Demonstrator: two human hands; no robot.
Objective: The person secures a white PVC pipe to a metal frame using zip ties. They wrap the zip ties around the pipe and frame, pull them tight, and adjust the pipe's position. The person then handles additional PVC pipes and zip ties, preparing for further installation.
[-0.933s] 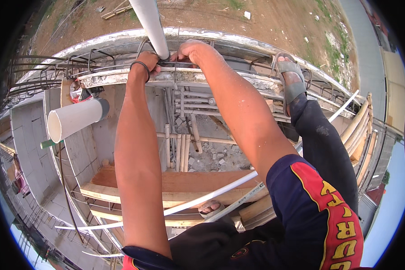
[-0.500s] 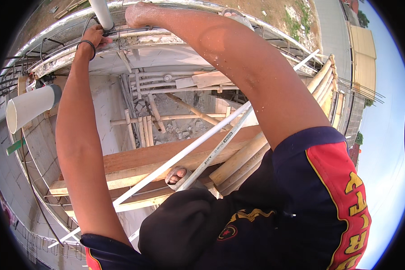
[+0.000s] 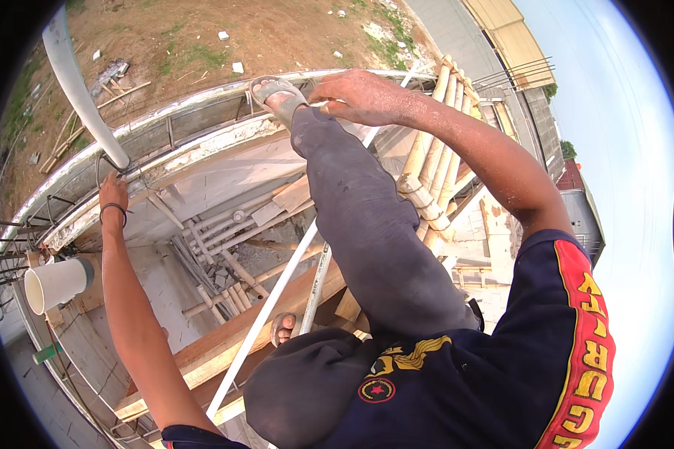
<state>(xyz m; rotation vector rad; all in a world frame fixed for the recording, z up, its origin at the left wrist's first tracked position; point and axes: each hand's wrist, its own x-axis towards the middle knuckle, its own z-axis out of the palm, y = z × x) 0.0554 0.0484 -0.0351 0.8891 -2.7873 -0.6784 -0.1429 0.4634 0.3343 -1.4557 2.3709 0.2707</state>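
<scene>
My left hand point(image 3: 114, 191), with a dark band at its wrist, is closed round a thin steel bar point(image 3: 129, 171) at the wall's top edge. Just beyond it, the foot of a tall white pipe point(image 3: 82, 97) meets the bars; some fingertips are hidden. My right hand point(image 3: 363, 97) is raised beside my sandalled foot point(image 3: 278, 99), which rests on the wall top. Its fingers are slightly bent and apart, and nothing shows in them. Between my arms, a thin white pipe point(image 3: 266, 322) slants across timber planks point(image 3: 195, 367).
A pit with poles and rubble point(image 3: 240, 254) lies below. Bundled bamboo poles point(image 3: 434, 150) stand at right. A wide white pipe point(image 3: 58, 284) juts out at left, with rebar ends point(image 3: 7, 239) behind it. Bare ground point(image 3: 225, 45) stretches beyond the wall.
My right foot has come up onto the wall top. The right hand has moved right, away from the pipe. My left hand stays at the bars by the pipe's foot. The view has swung outward.
</scene>
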